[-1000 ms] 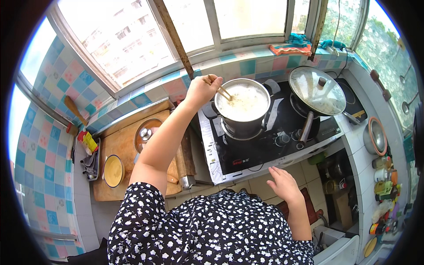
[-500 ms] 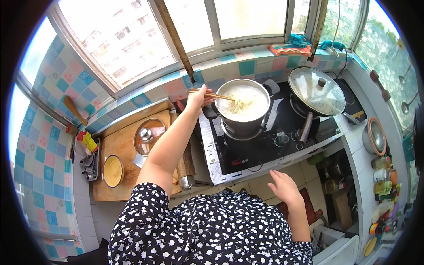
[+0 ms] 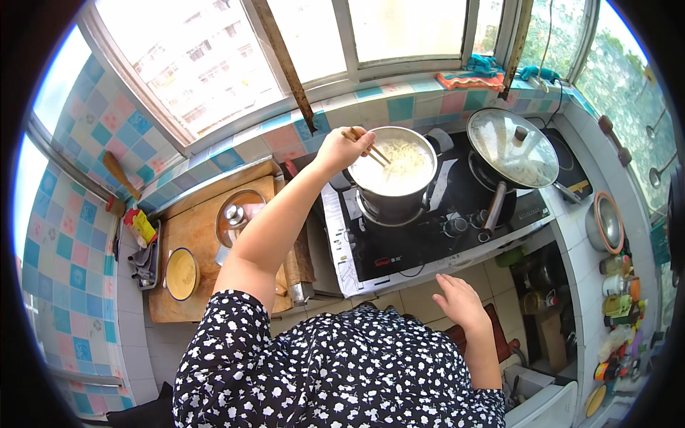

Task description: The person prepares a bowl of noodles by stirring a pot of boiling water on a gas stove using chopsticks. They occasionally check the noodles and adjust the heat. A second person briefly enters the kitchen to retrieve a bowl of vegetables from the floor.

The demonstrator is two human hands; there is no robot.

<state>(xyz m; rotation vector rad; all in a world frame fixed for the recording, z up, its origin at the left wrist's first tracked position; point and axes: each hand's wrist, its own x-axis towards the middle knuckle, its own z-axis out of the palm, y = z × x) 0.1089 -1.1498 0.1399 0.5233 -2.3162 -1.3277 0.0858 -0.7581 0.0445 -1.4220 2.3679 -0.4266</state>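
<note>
My left hand (image 3: 345, 149) reaches over the near-left rim of a deep metal pot (image 3: 394, 205) and is closed around a pair of wooden chopsticks (image 3: 380, 156). Their tips dip into pale noodles (image 3: 405, 158) in whitish, foamy liquid. The pot stands on the left burner of a black glass-topped gas stove (image 3: 371, 251). My right hand (image 3: 459, 299) hovers in front of the stove's front edge, fingers stretched out, holding nothing.
Right of the pot sits a long-handled pan under a glass lid (image 3: 499, 143). A wooden board (image 3: 207, 307) on the left bears a yellow-filled bowl (image 3: 183, 274) and another glass lid (image 3: 220, 227). Several jars (image 3: 615, 285) line the right counter, beside a metal basin (image 3: 606, 221).
My left hand has moved right, nearer the pot, and the chopsticks now point more steeply down. The noodles, earlier gathered at the tips, lie spread in the liquid. My right hand has barely moved.
</note>
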